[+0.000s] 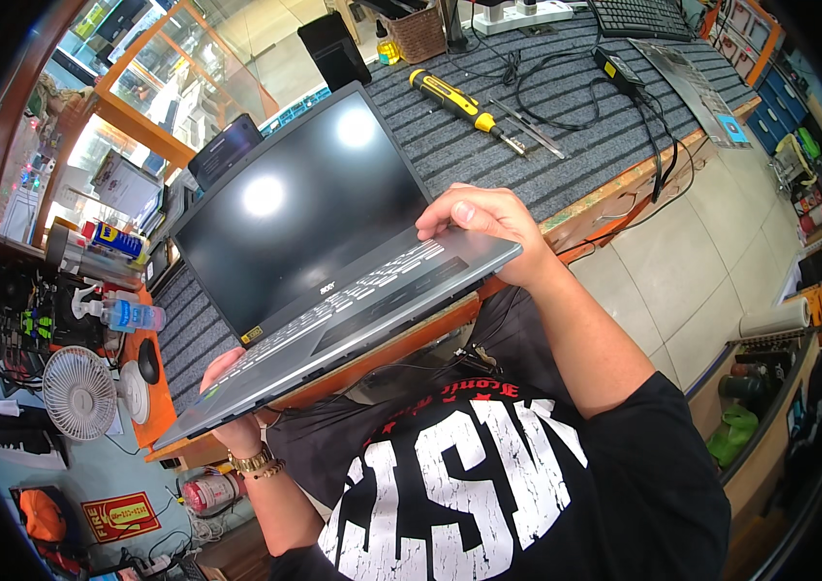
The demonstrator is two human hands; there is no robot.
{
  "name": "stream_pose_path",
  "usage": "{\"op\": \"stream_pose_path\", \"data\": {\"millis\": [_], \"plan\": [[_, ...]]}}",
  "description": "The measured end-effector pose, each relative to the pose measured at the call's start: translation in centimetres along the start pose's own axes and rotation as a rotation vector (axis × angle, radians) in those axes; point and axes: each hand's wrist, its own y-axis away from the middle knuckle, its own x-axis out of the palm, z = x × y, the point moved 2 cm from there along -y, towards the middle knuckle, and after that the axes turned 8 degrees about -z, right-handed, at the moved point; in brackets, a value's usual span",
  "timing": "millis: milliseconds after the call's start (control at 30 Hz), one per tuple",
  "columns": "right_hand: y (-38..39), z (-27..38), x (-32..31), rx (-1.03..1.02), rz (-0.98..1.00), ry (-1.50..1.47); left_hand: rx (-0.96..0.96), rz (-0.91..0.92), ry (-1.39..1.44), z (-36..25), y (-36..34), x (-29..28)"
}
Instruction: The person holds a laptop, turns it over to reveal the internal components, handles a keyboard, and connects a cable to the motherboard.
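1. Beyond the laptop (pixel 319 254) and to its right, grey mat (pixel 546 184), fabric-like, with dark parallel ribs.
2. On that mat, right of the laptop's lid, yellow-and-black screwdriver (pixel 454 100) with a thick, rounded handle; just beside, slim metal tool (pixel 527 128), straight and thin.
3. Past the laptop's top edge, brown woven basket (pixel 415 34); well to its left, white desk fan (pixel 79 392) with a round, ribbed grille.
4. At the near side of the wood-edged workbench (pixel 604 197), laptop in both hands, lid wide open, keyboard (pixel 343 295) facing up, base slanting across the view.
5. On the laptop, black screen with two round glares; pale keys, dark rectangular touchpad (pixel 391 305), yellow-and-black sticker (pixel 252 336) at the bezel's lower left corner.
6. Right hand (pixel 493 228) gripping the base's right end near the hinge; left hand (pixel 236 436) supporting its left end.
7. Mostly hidden under the base, left palm; behind the lid, partly covered, dark-screened device (pixel 225 150).
8. Too small to make out, key legends; cannot tell whether touching the workbench.
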Motion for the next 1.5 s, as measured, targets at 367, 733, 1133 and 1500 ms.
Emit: {"op": "stream_pose_path", "data": {"millis": [367, 733, 1133, 1500], "plan": [[0.04, -0.10, -0.02, 0.013, 0.005, -0.013, -0.025, 0.008, 0.032, -0.03, -0.08, 0.06], [0.03, 0.05, -0.01, 0.015, 0.003, 0.005, -0.029, 0.012, 0.076, 0.16, -0.13, 0.14], [0.02, 0.11, 0.10, 0.009, -0.035, -0.011, -0.023, 0.026, 0.094, -0.34, -0.17, 0.42], [0.06, -0.14, 0.16, 0.025, -0.038, -0.019, -0.032, 0.000, 0.024, 0.48, -0.34, -0.22]]}}
